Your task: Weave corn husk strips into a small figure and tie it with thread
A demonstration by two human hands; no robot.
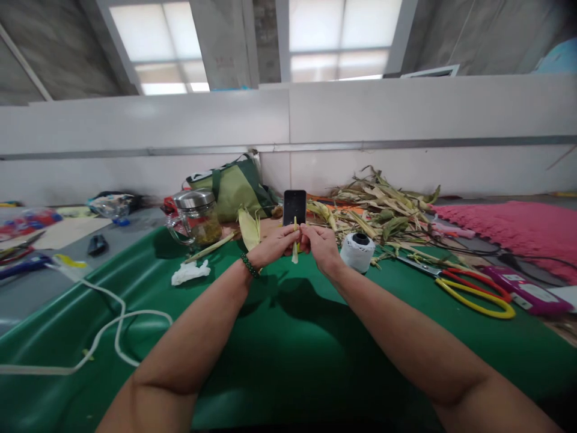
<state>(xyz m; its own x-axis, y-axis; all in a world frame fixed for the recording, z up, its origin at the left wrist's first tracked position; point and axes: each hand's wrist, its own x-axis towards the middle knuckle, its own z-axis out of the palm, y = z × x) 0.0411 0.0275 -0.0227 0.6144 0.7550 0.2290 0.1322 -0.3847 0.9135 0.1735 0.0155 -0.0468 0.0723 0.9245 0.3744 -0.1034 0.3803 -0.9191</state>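
Note:
My left hand (274, 243), with a dark green bead bracelet (249, 265) at the wrist, pinches a narrow, pale strip of corn husk (295, 255) that stands nearly upright. My right hand (321, 242) meets it from the other side, its fingers closed at the same strip. Fingertips of both hands almost touch, and they partly hide the strip's middle. Just behind the hands a dark smartphone (294, 204) leans upright. To the left rises a broader corn husk (249, 228). A cone of white thread (357, 252) stands close to my right hand.
Right lie red-and-yellow-handled scissors (473, 293), a magenta box (525, 291) and pink fabric (509, 231). Dry husks (387, 201) are heaped behind. A glass jar (196, 219), green bag (234, 186), crumpled tissue (190, 273) and white cord (118, 316) occupy the left. Green sheeting (288, 361) covers the table.

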